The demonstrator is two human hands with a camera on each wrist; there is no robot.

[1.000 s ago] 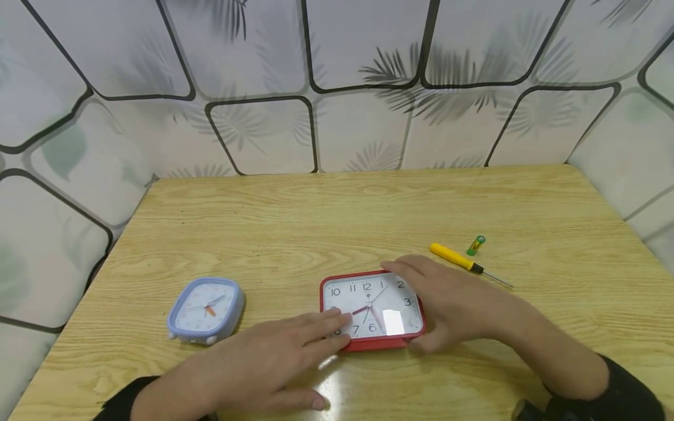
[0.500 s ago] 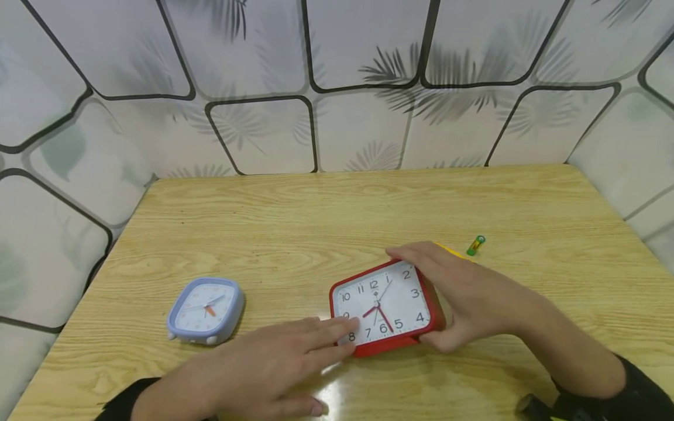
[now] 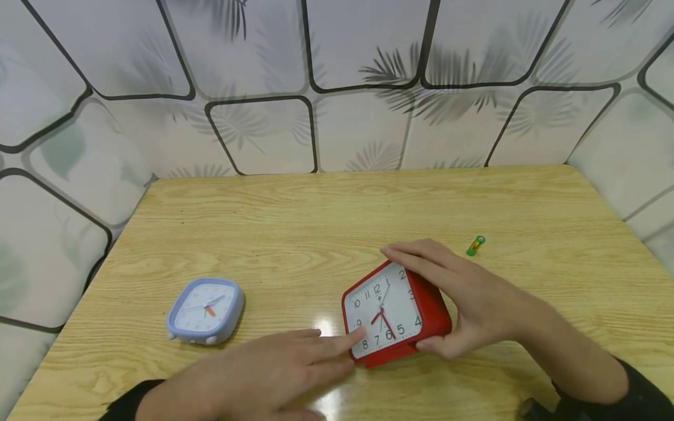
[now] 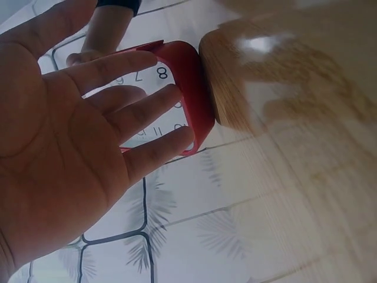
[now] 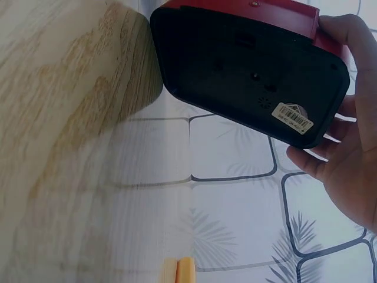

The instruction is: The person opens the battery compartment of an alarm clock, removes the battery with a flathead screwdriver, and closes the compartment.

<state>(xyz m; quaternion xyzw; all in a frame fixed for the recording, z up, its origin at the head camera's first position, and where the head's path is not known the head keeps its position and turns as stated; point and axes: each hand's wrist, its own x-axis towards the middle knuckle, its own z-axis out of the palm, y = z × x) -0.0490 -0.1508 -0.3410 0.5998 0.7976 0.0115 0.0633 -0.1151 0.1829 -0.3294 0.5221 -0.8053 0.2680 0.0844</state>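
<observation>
A red alarm clock (image 3: 386,321) with a white face stands tilted on its lower left corner, its right end raised. My right hand (image 3: 471,301) grips that end, fingers over the top and thumb at the bottom edge. Straight fingers of my left hand (image 3: 279,365) reach over the lower left of the face, a fingertip by the 9. In the left wrist view those fingers are spread before the face. The right wrist view shows the clock's black back (image 5: 212,71) with a barcode sticker (image 5: 293,118).
A small blue clock (image 3: 207,310) lies face up on the wooden table (image 3: 295,222) to the left. One green battery (image 3: 475,245) lies beyond my right hand. A yellow screwdriver handle (image 5: 185,272) shows in the right wrist view, hidden in the head view.
The red clock has been turned and its right end lifted, so its red side now shows. My right hand rose with it and now covers the screwdriver in the head view.
</observation>
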